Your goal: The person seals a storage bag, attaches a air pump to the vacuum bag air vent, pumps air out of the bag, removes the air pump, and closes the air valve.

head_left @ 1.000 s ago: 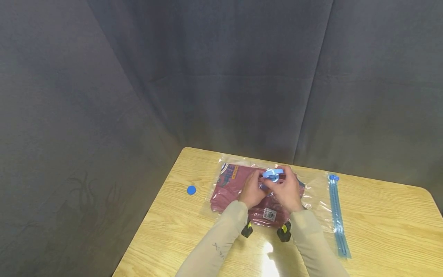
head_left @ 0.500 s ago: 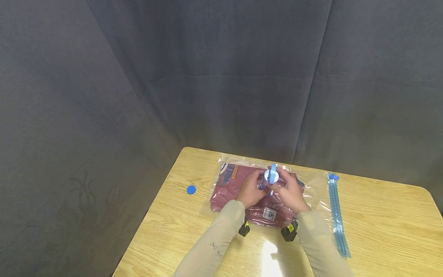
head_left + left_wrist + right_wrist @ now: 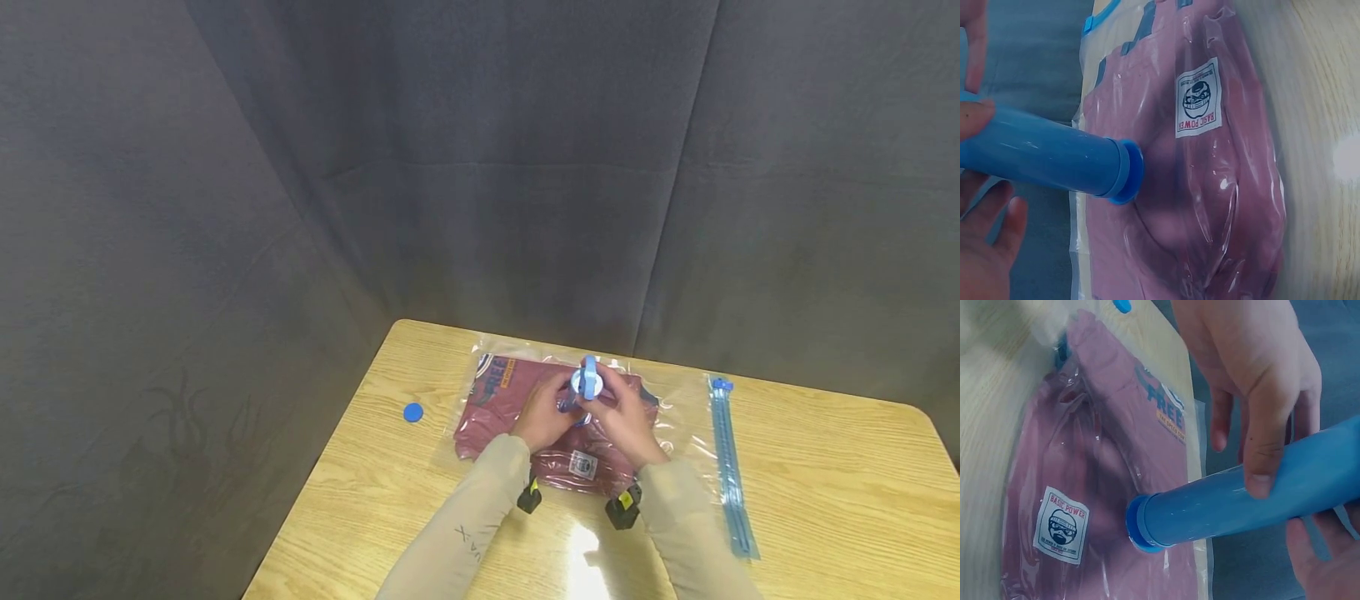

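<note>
A blue hand pump (image 3: pixel 587 385) stands on a clear plastic storage bag (image 3: pixel 682 417), its flared foot (image 3: pixel 1142 525) resting on the film. Folded inside the bag lies a maroon garment (image 3: pixel 504 417) with a printed label. My left hand (image 3: pixel 543 415) grips the pump's barrel (image 3: pixel 1054 150) from the left, its thumb (image 3: pixel 1262 472) against the side. From the right, my right hand (image 3: pixel 626 418) holds the upper pump near the handle (image 3: pixel 590 371). Some fingers are hidden behind the barrel.
A round blue cap (image 3: pixel 412 412) lies on the wooden table (image 3: pixel 352 483), left of the bag. The bag's blue zip strip (image 3: pixel 729 467) runs along its right side, with a slider (image 3: pixel 722 384) at the far end. A dark curtain (image 3: pixel 480 208) hangs behind the table.
The pump's handle has turned from crosswise to pointing away from me. My right hand has shifted slightly with it. The bag, garment and cap stay in place.
</note>
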